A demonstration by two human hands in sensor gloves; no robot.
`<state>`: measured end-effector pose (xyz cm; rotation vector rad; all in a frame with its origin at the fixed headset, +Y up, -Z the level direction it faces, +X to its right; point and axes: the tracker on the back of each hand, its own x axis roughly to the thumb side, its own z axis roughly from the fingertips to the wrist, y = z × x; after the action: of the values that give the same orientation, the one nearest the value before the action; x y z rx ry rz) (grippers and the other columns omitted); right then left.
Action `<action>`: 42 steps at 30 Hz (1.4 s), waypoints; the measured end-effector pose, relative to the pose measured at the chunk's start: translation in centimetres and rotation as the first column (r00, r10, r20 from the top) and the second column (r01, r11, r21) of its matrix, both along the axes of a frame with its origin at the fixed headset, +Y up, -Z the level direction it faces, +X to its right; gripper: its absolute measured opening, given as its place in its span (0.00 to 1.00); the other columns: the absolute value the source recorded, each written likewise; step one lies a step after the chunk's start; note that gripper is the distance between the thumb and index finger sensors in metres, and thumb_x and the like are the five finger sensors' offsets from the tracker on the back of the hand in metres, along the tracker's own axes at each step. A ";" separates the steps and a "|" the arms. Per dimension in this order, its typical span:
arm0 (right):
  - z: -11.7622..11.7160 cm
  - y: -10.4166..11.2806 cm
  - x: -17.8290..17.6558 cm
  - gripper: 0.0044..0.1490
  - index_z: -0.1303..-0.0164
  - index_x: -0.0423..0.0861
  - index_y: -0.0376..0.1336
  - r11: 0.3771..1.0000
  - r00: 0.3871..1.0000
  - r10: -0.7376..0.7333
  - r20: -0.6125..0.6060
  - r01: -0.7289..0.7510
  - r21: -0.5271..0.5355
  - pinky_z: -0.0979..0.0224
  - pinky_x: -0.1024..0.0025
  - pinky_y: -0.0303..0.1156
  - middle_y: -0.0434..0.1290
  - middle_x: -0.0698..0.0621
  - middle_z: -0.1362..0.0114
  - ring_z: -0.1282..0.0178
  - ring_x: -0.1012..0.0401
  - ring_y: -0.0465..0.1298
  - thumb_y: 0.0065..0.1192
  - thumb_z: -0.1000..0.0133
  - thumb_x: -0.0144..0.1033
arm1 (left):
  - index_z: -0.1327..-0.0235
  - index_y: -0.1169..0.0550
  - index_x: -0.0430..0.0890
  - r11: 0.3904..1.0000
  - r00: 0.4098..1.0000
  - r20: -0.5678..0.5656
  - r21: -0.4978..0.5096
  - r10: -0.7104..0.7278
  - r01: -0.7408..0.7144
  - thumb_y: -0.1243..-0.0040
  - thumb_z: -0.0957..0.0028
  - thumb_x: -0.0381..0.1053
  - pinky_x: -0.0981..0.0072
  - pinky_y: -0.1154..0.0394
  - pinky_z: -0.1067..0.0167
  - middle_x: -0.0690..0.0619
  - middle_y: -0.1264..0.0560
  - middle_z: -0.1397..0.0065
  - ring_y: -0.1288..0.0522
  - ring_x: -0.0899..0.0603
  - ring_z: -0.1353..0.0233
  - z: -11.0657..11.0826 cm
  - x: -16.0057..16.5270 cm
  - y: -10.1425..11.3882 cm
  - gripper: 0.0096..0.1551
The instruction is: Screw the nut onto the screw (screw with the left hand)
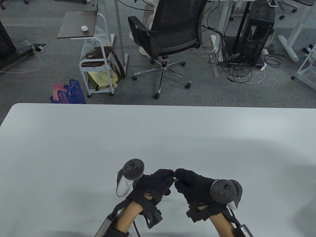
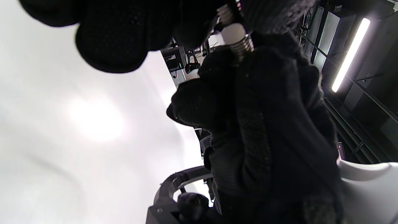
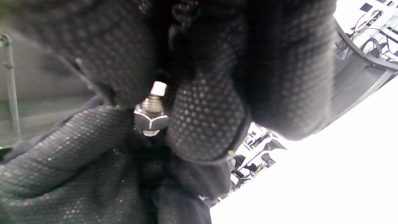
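Black dotted gloves [image 3: 205, 124] — silver nut [image 3: 151, 120], white table [image 1: 158, 133].

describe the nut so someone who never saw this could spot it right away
Start at the white table, near its front edge, where two black-gloved hands meet fingertip to fingertip. Between them is a threaded metal screw, and the nut sits on it. It is the only six-sided metal piece there, dull grey with flat faces against the dotted black fabric.

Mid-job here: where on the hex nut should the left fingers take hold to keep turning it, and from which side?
Grip the grey metal hex nut across two opposite flats, coming in from the side, square to the threaded silver screw. The flats give the fingers purchase; the screw's tip pokes through the nut, so an end-on approach is blocked. The left hand and right hand already meet there.
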<state>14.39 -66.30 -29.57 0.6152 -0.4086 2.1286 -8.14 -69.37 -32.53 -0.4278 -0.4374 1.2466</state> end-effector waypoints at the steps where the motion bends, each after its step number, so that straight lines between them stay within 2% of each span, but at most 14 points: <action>1: 0.0 0.0 0.0 0.30 0.48 0.45 0.72 1.000 1.000 0.007 -0.001 -0.007 0.000 0.58 0.61 0.91 0.85 0.47 0.50 0.67 0.60 0.92 0.79 0.60 0.40 | 0.39 0.25 0.35 1.000 1.000 0.004 0.001 0.004 -0.004 0.47 0.52 0.56 0.34 0.31 0.48 0.30 0.26 0.39 0.21 0.30 0.52 0.0 0.0 0.1 0.35; 3: -0.1 -0.1 -0.1 0.30 0.48 0.45 0.72 1.000 1.000 0.007 -0.008 -0.007 -0.007 0.58 0.61 0.91 0.85 0.47 0.50 0.67 0.61 0.93 0.79 0.60 0.40 | 0.41 0.25 0.35 1.000 1.000 0.011 0.003 -0.009 0.009 0.46 0.52 0.54 0.34 0.31 0.48 0.31 0.26 0.41 0.21 0.30 0.53 0.0 0.2 0.2 0.33; 6: 0.0 -0.1 -0.1 0.30 0.48 0.45 0.72 1.000 1.000 0.011 -0.007 -0.011 -0.004 0.58 0.61 0.91 0.85 0.47 0.50 0.67 0.60 0.92 0.79 0.60 0.40 | 0.38 0.30 0.37 1.000 0.999 0.054 -0.017 -0.001 0.002 0.45 0.52 0.53 0.35 0.32 0.46 0.32 0.30 0.37 0.23 0.32 0.50 0.0 0.2 0.2 0.33; 10: 0.0 0.0 0.0 0.30 0.48 0.45 0.72 1.000 1.000 0.001 -0.005 -0.001 -0.001 0.58 0.61 0.91 0.85 0.47 0.50 0.67 0.61 0.92 0.79 0.60 0.40 | 0.30 0.35 0.38 0.999 0.999 0.039 -0.032 0.021 -0.020 0.47 0.51 0.58 0.35 0.33 0.45 0.31 0.33 0.33 0.23 0.32 0.47 0.0 0.0 0.0 0.39; 13: 0.0 -0.1 -0.1 0.30 0.48 0.46 0.72 1.000 1.000 0.008 -0.006 -0.008 -0.001 0.58 0.61 0.91 0.85 0.47 0.50 0.67 0.61 0.93 0.79 0.60 0.40 | 0.36 0.27 0.36 1.000 1.000 0.010 -0.011 0.007 -0.007 0.47 0.51 0.57 0.34 0.32 0.47 0.29 0.28 0.37 0.22 0.30 0.50 0.0 0.0 0.1 0.36; 16: 0.0 -0.1 -0.1 0.30 0.48 0.46 0.73 1.000 1.000 0.008 -0.011 -0.008 -0.007 0.58 0.61 0.91 0.85 0.47 0.50 0.67 0.61 0.93 0.79 0.60 0.40 | 0.40 0.26 0.35 1.000 1.000 0.018 -0.002 -0.003 0.003 0.46 0.52 0.54 0.34 0.31 0.48 0.31 0.26 0.40 0.21 0.31 0.52 0.0 0.2 0.3 0.32; 20: 0.1 0.0 -0.2 0.30 0.48 0.46 0.73 1.000 1.000 0.006 -0.010 -0.006 -0.001 0.58 0.61 0.91 0.85 0.47 0.50 0.67 0.61 0.93 0.79 0.60 0.41 | 0.36 0.31 0.38 1.000 0.998 0.055 -0.022 0.018 -0.017 0.46 0.51 0.53 0.35 0.32 0.46 0.33 0.30 0.37 0.23 0.32 0.49 0.0 0.1 0.3 0.33; 22: 0.0 0.0 -0.1 0.30 0.48 0.45 0.73 1.000 1.000 0.004 -0.008 -0.004 -0.002 0.58 0.61 0.91 0.85 0.47 0.50 0.67 0.61 0.92 0.79 0.60 0.40 | 0.31 0.34 0.38 0.999 0.999 0.041 -0.029 0.028 -0.027 0.47 0.51 0.57 0.35 0.33 0.45 0.31 0.31 0.35 0.23 0.32 0.48 0.0 0.0 0.1 0.39; 24: 0.0 -0.1 -0.1 0.30 0.48 0.45 0.72 1.000 1.000 0.005 -0.006 -0.005 -0.001 0.58 0.61 0.91 0.85 0.47 0.50 0.67 0.61 0.93 0.79 0.60 0.40 | 0.33 0.31 0.36 1.000 1.000 0.009 -0.025 0.010 -0.009 0.47 0.51 0.57 0.34 0.32 0.46 0.30 0.29 0.37 0.22 0.30 0.50 0.0 -0.1 0.0 0.39; 27: 0.0 -0.1 -0.2 0.30 0.48 0.46 0.72 1.000 1.000 0.013 -0.009 -0.013 0.000 0.58 0.61 0.91 0.85 0.47 0.50 0.67 0.61 0.93 0.79 0.59 0.41 | 0.42 0.25 0.35 1.000 1.000 0.015 -0.015 0.007 -0.006 0.46 0.52 0.55 0.34 0.31 0.48 0.30 0.26 0.41 0.21 0.30 0.53 0.0 0.1 0.2 0.33; 31: 0.0 -0.1 -0.2 0.30 0.48 0.46 0.72 1.000 1.000 0.006 -0.011 -0.006 -0.002 0.58 0.61 0.91 0.85 0.48 0.50 0.66 0.61 0.92 0.79 0.59 0.41 | 0.37 0.31 0.37 1.000 0.998 0.059 -0.022 0.006 -0.005 0.45 0.51 0.53 0.35 0.33 0.46 0.32 0.31 0.36 0.23 0.32 0.49 0.0 0.1 0.3 0.33; 34: 0.0 0.0 -0.2 0.30 0.48 0.46 0.72 1.000 1.000 0.008 -0.009 -0.008 0.001 0.58 0.61 0.91 0.85 0.47 0.50 0.67 0.61 0.92 0.79 0.59 0.41 | 0.31 0.34 0.38 0.999 0.999 0.039 -0.033 0.029 -0.028 0.47 0.51 0.58 0.35 0.33 0.45 0.31 0.31 0.34 0.23 0.32 0.48 0.0 0.0 0.0 0.39; 38: 0.0 -0.1 -0.2 0.30 0.48 0.46 0.72 1.000 1.000 0.018 -0.007 -0.018 0.004 0.58 0.61 0.91 0.85 0.48 0.50 0.67 0.61 0.93 0.79 0.60 0.40 | 0.40 0.26 0.35 1.000 1.000 0.020 -0.019 0.001 0.000 0.46 0.52 0.55 0.34 0.31 0.48 0.30 0.26 0.40 0.21 0.30 0.52 0.0 0.1 0.1 0.33; 42: 0.0 -0.2 -0.3 0.30 0.48 0.45 0.72 1.000 1.000 0.008 -0.010 -0.008 -0.008 0.58 0.61 0.91 0.85 0.48 0.50 0.67 0.61 0.93 0.79 0.59 0.40 | 0.37 0.31 0.37 1.000 0.998 0.065 -0.028 -0.006 0.008 0.45 0.51 0.53 0.35 0.33 0.46 0.32 0.30 0.37 0.23 0.32 0.49 0.0 0.1 0.3 0.33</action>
<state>14.13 -66.54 -29.59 0.6233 -0.3922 2.1328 -8.00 -69.11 -32.51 -0.4941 -0.4733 1.2356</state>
